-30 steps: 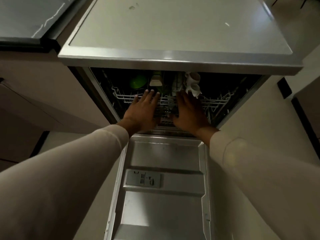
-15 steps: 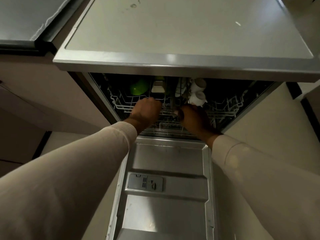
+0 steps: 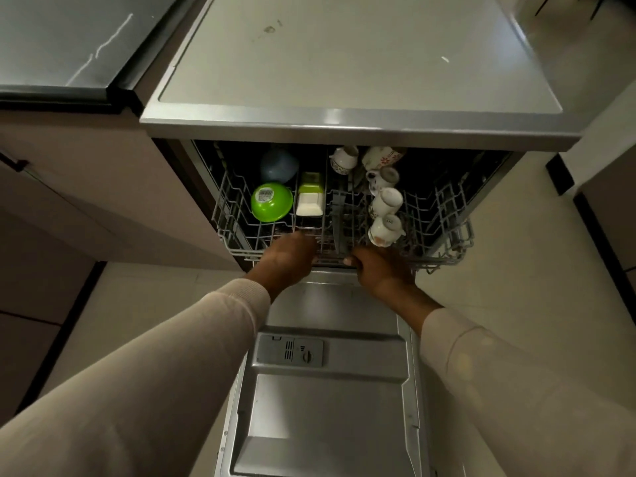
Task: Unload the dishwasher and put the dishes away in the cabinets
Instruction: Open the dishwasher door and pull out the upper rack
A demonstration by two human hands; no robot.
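Observation:
The dishwasher stands open with its door (image 3: 327, 407) folded down in front of me. Its upper wire rack (image 3: 451, 215) sticks partly out from under the counter. My left hand (image 3: 287, 261) and my right hand (image 3: 382, 270) both grip the rack's front rail, fingers curled around it. Inside the rack on the left lie a green bowl (image 3: 272, 206) upside down and a blue bowl (image 3: 278, 165) behind it. A white and green container (image 3: 310, 194) stands in the middle. Several white patterned cups (image 3: 385, 201) line the right side.
A steel counter top (image 3: 344, 63) overhangs the dishwasher. A dark counter (image 3: 58, 43) lies at the upper left above beige cabinet fronts (image 3: 79, 187). Pale tiled floor (image 3: 516, 270) runs to the right, with dark-edged cabinets (image 3: 609, 215) beyond it.
Both hands closed on the rack's front rail and drew the rack out toward me. The bowls, container and cups have come into plain view.

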